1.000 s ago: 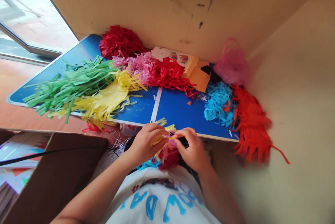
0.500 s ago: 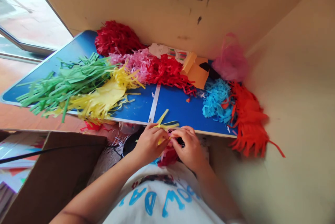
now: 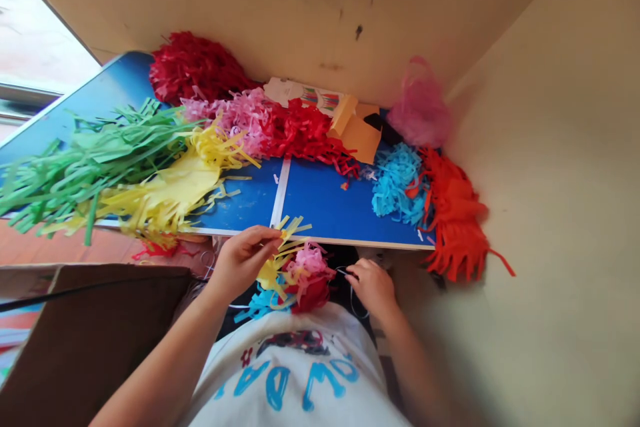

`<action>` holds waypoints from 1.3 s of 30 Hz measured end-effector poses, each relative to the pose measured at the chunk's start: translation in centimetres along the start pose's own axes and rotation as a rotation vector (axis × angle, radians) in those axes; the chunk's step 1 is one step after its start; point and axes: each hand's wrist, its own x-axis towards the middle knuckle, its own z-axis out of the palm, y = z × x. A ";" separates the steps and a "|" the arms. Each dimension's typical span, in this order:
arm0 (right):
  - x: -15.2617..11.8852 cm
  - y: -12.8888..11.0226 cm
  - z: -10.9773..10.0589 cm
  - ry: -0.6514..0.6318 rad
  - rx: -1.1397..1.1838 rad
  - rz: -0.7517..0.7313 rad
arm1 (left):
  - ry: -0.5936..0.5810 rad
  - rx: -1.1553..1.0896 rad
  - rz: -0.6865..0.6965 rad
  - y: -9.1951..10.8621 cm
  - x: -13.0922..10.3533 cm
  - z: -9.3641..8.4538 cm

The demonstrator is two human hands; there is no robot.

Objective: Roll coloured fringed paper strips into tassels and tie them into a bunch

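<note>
Yellow fringe in left hand, white string in right hand

Both hands pinch with fingertips closed, apart, by the blue table's near edge. Pink-and-red bundle sits between them, near the shirt. Orange fringe overhangs the near right corner.

So in the head view the left hand is pinching some yellow strips right by the edge of the blue table, and the right hand has a thin white string at its fingers. Between them there's a pink and red fringed bunch over the lap, with blue strips next to it. Green fringe and yellow fringe are spread on the table's left side, just touching
</note>
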 end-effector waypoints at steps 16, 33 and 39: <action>5.8 -10.4 -6.5 -0.158 1.053 0.241 | -0.120 -0.747 -0.612 1.9 -0.5 1.8; 7.6 -10.9 -4.7 -0.348 1.257 0.304 | -0.123 -0.292 -0.227 1.1 -1.8 1.0; 8.0 -10.5 -3.9 -0.189 1.045 0.133 | -0.079 0.225 0.084 0.8 -2.3 1.6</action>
